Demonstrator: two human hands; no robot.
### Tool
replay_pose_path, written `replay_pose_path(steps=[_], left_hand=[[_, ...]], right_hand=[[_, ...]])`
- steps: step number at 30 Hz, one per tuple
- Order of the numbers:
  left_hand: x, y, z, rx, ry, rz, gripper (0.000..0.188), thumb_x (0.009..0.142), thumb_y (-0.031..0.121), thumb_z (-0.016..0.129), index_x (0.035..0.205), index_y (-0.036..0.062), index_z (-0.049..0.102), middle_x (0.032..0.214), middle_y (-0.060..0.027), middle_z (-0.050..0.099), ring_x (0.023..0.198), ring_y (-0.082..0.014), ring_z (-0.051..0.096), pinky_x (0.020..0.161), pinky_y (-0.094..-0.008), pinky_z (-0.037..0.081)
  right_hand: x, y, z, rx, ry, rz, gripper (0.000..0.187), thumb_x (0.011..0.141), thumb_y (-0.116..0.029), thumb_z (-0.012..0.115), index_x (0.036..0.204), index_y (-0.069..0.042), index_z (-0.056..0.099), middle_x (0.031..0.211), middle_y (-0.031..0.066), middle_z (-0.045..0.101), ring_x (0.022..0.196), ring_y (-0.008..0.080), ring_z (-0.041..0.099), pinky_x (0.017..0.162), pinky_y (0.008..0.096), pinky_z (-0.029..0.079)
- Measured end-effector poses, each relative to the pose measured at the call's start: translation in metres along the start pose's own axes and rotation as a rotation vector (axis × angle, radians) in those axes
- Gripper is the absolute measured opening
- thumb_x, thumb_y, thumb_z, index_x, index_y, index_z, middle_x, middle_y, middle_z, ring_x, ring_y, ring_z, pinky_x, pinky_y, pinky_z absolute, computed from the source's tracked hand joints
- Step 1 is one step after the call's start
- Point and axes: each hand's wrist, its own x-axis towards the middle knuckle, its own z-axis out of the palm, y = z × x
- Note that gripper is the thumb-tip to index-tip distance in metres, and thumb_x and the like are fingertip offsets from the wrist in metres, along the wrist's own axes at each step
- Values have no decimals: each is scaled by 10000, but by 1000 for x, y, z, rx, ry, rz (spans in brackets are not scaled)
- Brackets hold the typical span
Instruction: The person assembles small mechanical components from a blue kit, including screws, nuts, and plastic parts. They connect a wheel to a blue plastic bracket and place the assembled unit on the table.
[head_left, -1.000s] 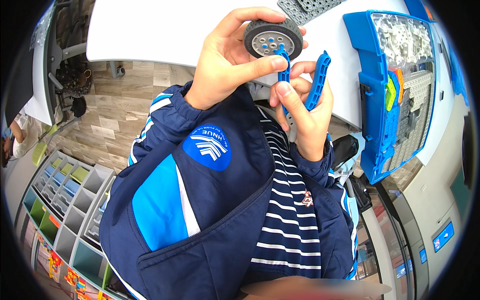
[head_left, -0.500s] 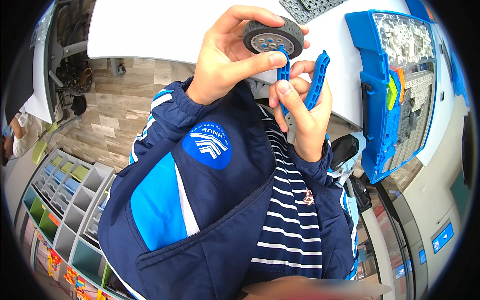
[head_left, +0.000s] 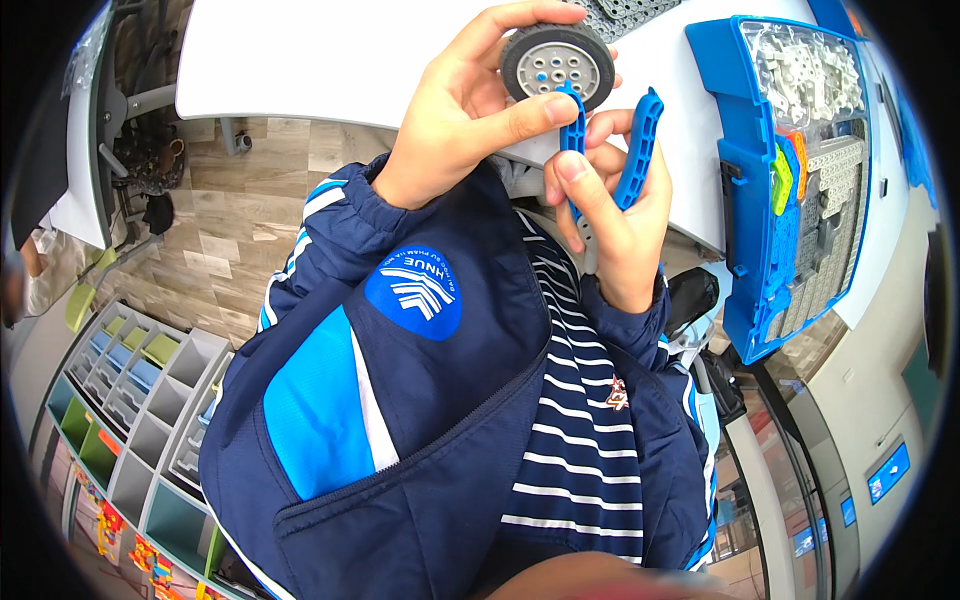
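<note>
My left hand (head_left: pixel 450 115) is closed round a toy wheel (head_left: pixel 535 80) with a black tyre and a grey hub full of round holes. One hole in the hub shows blue. Its thumb presses near the tip of a blue curved beam (head_left: pixel 572 125), which overlaps the wheel's lower rim. Lower and to the right, my right hand (head_left: pixel 620 220) grips the blue pieces between thumb and fingers. A second blue curved beam (head_left: pixel 640 150) rises from that hand, its top end free. Part of a grey piece (head_left: pixel 588 250) shows beneath the right fingers; how the pieces join is hidden.
A white table (head_left: pixel 300 60) lies beyond my hands, with dark grey perforated plates (head_left: pixel 625 18) at its far edge. On the right, a blue case (head_left: pixel 735 250) holds bagged white parts and grey, orange and green pieces. Shelves with bins (head_left: pixel 150 400) stand at lower left.
The wheel has tilted so its hub faces me more. Both hands have shifted slightly right, the right one also a little upward, with their grips kept.
</note>
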Motion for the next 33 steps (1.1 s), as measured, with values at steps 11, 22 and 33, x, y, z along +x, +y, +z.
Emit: replay_pose_path(steps=[11, 22, 33], left_hand=[[0, -2, 0, -11, 12, -18, 650, 941, 8, 678, 1511, -28, 369, 1431, -219, 531, 1334, -277, 535, 1133, -412, 432], [0, -3, -1, 31, 1, 29, 612, 948, -26, 657, 1497, -28, 388, 1430, -241, 542, 1301, -285, 567, 1109, -410, 458], [0, -6, -9, 83, -38, 57, 502, 973, -5, 635, 1439, -16, 446, 1435, -254, 541, 1284, -286, 585, 1090, -406, 478]], right_hand=[[5, -2, -4, 47, -54, 91, 283, 961, -57, 680, 1148, -15, 472, 755, 148, 657, 491, 101, 530, 391, 211, 329], [6, 1, -5, 129, -66, 113, 338, 942, -45, 719, 1171, 3, 476, 800, 125, 673, 625, 119, 645, 394, 199, 384], [5, 2, -3, 132, -56, 106, 318, 952, -45, 707, 1164, 0, 475, 802, 121, 669, 632, 124, 639, 393, 202, 385]])
